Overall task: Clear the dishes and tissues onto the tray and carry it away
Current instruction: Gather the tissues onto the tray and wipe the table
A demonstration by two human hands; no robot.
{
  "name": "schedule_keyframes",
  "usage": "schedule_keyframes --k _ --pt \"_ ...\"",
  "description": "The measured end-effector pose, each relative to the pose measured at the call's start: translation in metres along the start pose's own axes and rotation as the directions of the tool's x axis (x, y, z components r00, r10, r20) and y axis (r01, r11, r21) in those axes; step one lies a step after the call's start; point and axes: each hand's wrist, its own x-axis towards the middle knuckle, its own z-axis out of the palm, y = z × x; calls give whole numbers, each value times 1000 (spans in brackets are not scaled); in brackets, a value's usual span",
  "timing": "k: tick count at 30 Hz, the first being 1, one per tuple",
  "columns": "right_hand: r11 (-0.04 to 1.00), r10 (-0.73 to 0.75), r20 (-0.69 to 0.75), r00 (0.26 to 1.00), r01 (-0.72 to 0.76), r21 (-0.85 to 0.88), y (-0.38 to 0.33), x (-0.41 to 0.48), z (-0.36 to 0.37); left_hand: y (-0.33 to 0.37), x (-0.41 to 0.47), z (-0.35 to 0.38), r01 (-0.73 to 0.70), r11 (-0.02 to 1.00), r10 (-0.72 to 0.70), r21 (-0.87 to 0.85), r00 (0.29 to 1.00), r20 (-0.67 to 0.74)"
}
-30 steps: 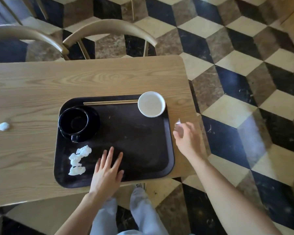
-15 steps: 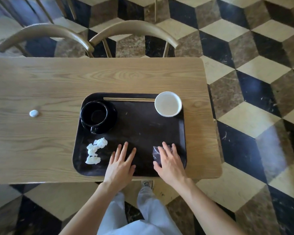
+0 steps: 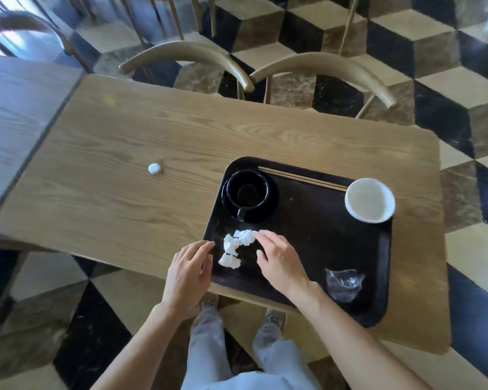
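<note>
Crumpled white tissues (image 3: 235,246) lie near the front-left corner of the dark rectangular plastic tray (image 3: 378,277): light, soft, safe to pinch anywhere. Left hand (image 3: 188,273) and right hand (image 3: 279,260) flank them, fingers spread, holding nothing. One white tissue ball (image 3: 154,168) sits well apart on the wooden table (image 3: 124,136).

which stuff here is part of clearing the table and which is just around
Job: tray, black cup, white bowl, chopsticks, tissues, clear wrapper, white wad on the table, off the tray.

Just around: chairs, second table.
</note>
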Motion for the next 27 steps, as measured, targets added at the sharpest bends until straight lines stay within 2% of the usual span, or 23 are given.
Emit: schedule_keyframes --k 3,5,11,15,19,21,24,27 --pt "999 -24 56 998 26 -40 -11 23 27 -58 0 -20 63 994 -67 85 997 48" --pt "998 -12 39 999 15 -65 -12 27 39 -92 3 -29 114 983 -126 144 989 80" --pt "995 72 -123 990 -80 -58 -19 18 43 -165 36 -51 186 954 -227 235 960 163" --pt "989 146 -270 952 -135 58 -75 35 25 -198 64 -57 232 931 -287 283 942 172" --pt "988 29 -305 952 20 156 -132 115 45 -227 97 -56 288 908 -348 304 923 165" --pt "980 7 -285 958 50 192 -144 175 73 -239 109 -54 302 903 -356 306 924 137" --pt "988 -11 -257 966 50 145 -153 255 112 -250 116 -50 308 903 -349 300 932 94" --pt "987 -146 -196 970 155 33 -166 305 136 -253 116 -45 378 880 -403 287 915 29"
